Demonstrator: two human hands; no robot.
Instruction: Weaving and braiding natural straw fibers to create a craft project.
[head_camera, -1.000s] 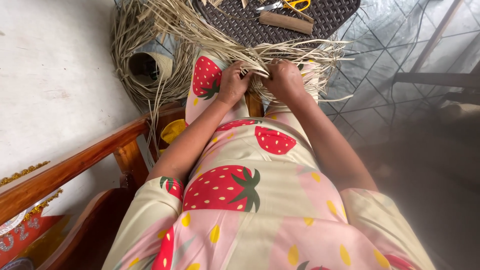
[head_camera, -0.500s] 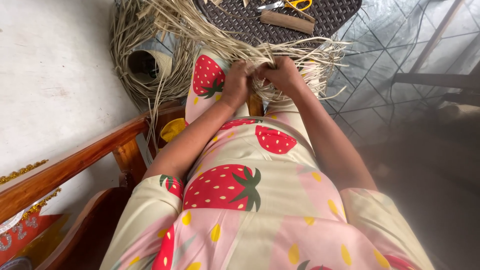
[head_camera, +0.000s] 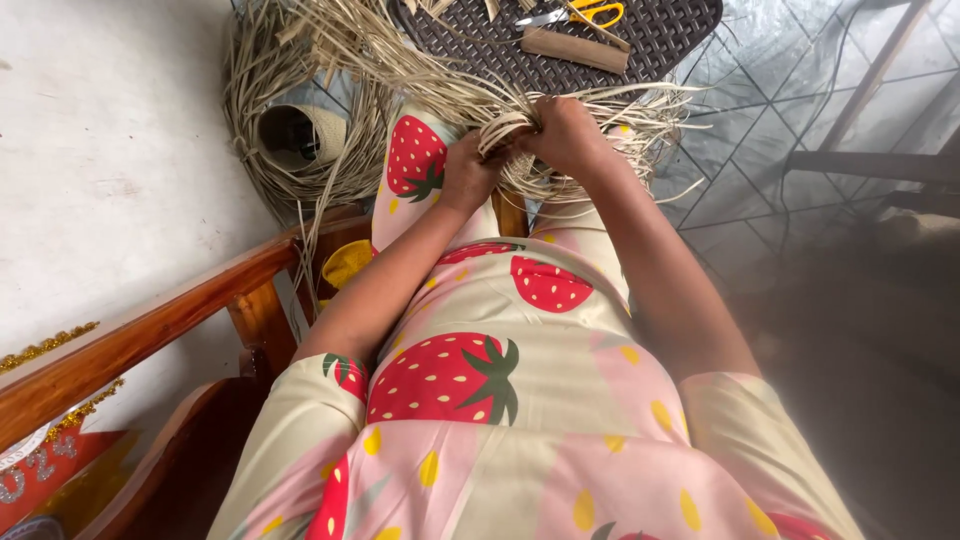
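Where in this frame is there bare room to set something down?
Bare floor lies left of the coil. The mat is free at its right end, beyond the scissors and stick. Crowded: strips fill the lap around the left hand and right hand.

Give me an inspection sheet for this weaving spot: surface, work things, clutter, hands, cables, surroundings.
Surface: dark woven mat ahead of the knees.
Job's things: bundle of pale straw strips on the lap.
Clutter: yellow-handled scissors and a wooden stick on the mat; coiled straw on the floor.
Grippers: left hand and right hand both in a closed grip on the strips.
Cables: nothing seen.
Surroundings: wooden chair arm, white wall, tiled floor.
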